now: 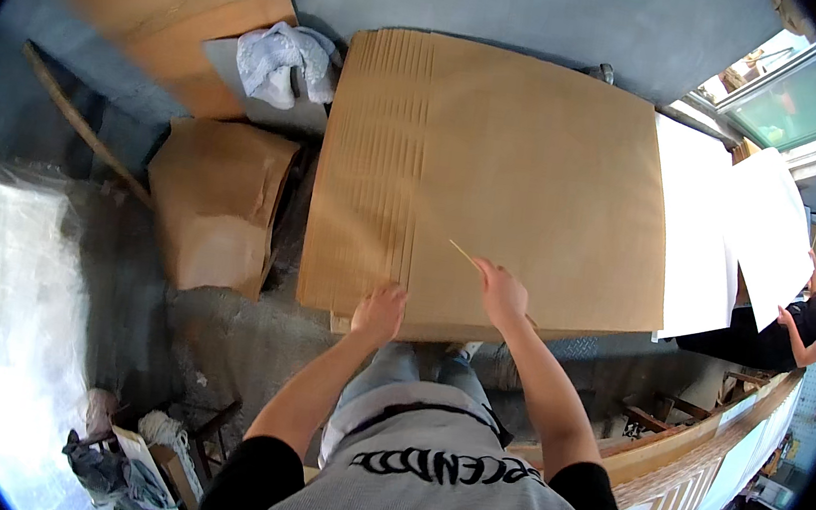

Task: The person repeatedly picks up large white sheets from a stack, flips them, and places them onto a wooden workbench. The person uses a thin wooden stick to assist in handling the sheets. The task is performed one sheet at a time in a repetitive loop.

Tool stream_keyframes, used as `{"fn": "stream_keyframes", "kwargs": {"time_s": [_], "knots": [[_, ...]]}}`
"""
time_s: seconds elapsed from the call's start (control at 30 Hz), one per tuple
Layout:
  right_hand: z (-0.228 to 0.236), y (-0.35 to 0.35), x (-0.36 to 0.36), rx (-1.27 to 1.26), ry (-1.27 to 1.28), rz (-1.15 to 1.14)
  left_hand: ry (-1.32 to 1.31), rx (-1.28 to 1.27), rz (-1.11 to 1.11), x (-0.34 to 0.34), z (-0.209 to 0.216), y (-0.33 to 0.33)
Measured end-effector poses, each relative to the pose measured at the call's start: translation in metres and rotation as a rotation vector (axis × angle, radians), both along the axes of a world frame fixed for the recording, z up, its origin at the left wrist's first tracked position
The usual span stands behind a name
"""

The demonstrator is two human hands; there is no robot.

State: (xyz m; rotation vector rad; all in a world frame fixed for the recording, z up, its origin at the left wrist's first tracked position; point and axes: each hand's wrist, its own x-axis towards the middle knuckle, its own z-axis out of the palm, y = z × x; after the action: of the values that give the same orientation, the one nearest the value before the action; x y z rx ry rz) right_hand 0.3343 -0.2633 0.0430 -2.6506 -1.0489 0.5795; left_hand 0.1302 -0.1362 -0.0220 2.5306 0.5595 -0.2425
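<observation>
A large stack of brown paper or card sheets (548, 170) lies in front of me, its left edges fanned out in narrow overlapping steps. My left hand (380, 313) is closed at the near edge of the stack, beside the top sheet's left edge. Its fingers curl over the sheet edges, and the fingertips are partly hidden. Over the near middle of the stack, my right hand (504, 294) is closed around a thin pale stick (464, 252). One end of the stick points away from me to the left; the other shows just past the hand.
White sheets (693, 227) adjoin the stack on the right, where another person (808, 326) holds a large white sheet (773, 231). Folded brown sheets (218, 203) stand at left, near a white cloth (284, 65) and a long wooden pole (86, 123). Wooden panels (707, 455) lean behind right.
</observation>
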Motion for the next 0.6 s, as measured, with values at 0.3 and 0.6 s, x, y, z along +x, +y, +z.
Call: {"fn": "stream_keyframes", "kwargs": {"time_s": [0.3, 0.6], "knots": [[-0.046, 0.121, 0.059, -0.192, -0.141, 0.085, 0.143, 0.074, -0.133, -0.014, -0.005, 0.002], [-0.05, 0.118, 0.113, -0.151, -0.191, 0.086, 0.436, -0.042, -0.089, 0.008, 0.015, 0.007]]}}
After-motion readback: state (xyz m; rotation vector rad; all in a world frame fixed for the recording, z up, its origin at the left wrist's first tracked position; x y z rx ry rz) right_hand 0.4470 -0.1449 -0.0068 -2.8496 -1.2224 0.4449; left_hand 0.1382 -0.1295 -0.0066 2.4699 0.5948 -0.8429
